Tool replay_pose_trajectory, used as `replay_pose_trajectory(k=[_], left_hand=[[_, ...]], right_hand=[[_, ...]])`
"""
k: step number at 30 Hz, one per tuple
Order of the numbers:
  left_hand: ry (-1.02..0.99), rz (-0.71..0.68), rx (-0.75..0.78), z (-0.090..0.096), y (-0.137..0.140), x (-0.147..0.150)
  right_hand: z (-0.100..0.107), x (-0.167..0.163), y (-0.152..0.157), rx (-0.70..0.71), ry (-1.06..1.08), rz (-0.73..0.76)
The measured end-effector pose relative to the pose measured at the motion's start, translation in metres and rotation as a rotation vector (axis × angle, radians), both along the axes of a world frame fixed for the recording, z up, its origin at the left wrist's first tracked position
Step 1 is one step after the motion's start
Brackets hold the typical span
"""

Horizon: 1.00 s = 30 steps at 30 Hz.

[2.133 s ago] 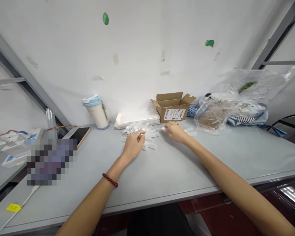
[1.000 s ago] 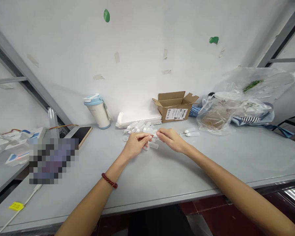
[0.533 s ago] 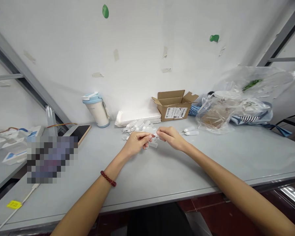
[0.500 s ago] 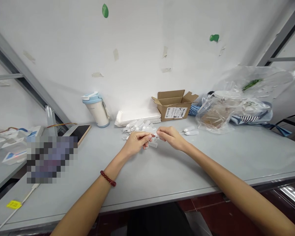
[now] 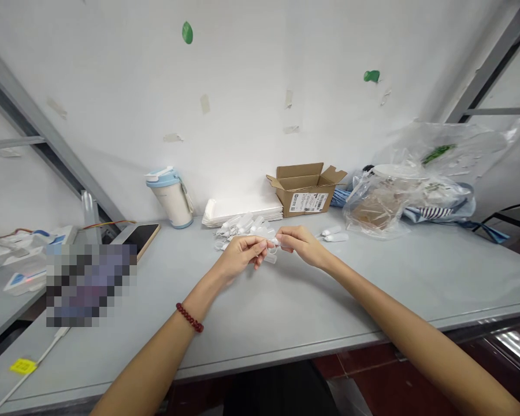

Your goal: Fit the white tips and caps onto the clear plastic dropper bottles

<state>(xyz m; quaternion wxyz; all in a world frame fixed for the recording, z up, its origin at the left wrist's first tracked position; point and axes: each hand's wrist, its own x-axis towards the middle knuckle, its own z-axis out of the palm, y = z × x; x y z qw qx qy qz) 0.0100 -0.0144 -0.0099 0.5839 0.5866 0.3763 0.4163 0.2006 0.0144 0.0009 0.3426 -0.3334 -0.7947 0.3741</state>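
Note:
In the head view my left hand (image 5: 241, 255) and my right hand (image 5: 302, 244) meet fingertip to fingertip just above the table. Both are closed in a pinch on one small white plastic piece (image 5: 274, 241), mostly covered by the fingers; its exact kind does not show. Below the fingertips a translucent plastic tube (image 5: 270, 258) shows in part, and I cannot tell whether it joins the held piece. Behind my left hand lies a loose pile of small translucent plastic bottles (image 5: 242, 224). A few similar bottles with white tips (image 5: 335, 237) rest to the right of my right hand.
A stack of white envelopes (image 5: 242, 211) and an open cardboard box (image 5: 307, 199) stand by the wall. To the left are a blue-lidded cup (image 5: 171, 199), a phone (image 5: 144, 240) and a white cable (image 5: 15, 381). Plastic bags (image 5: 372, 211) sit at right.
The view has tilted slightly, so the background sits a little lower. My left fingers have shifted slightly around the small white piece; both hands stay together.

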Motion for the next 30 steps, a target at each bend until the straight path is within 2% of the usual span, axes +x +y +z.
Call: replay_pose_trajectory(k=[7, 13, 21, 25, 30], left_hand=[[-0.048, -0.032, -0.036, 0.0019, -0.0023, 0.0008], [-0.089, -0.036, -0.091, 0.0046, -0.0038, 0.0011], [-0.06, -0.036, -0.076, 0.0029, -0.0025, -0.0003], [0.022, -0.006, 0.001, 0.0018, -0.0016, -0.0004], [0.28, 0.057, 0.201, 0.0046, -0.0052, 0.0037]], right_hand=[[0.003, 0.0007, -0.0026, -0.015, 0.029, 0.011], [0.0031, 0.0005, -0.0031, -0.087, 0.071, 0.028], [0.0041, 0.0007, -0.0028, -0.133, 0.046, 0.045], [0.0065, 0.0018, -0.0013, -0.162, 0.0, 0.06], [0.0041, 0.0033, 0.0004, -0.13, -0.131, 0.049]])
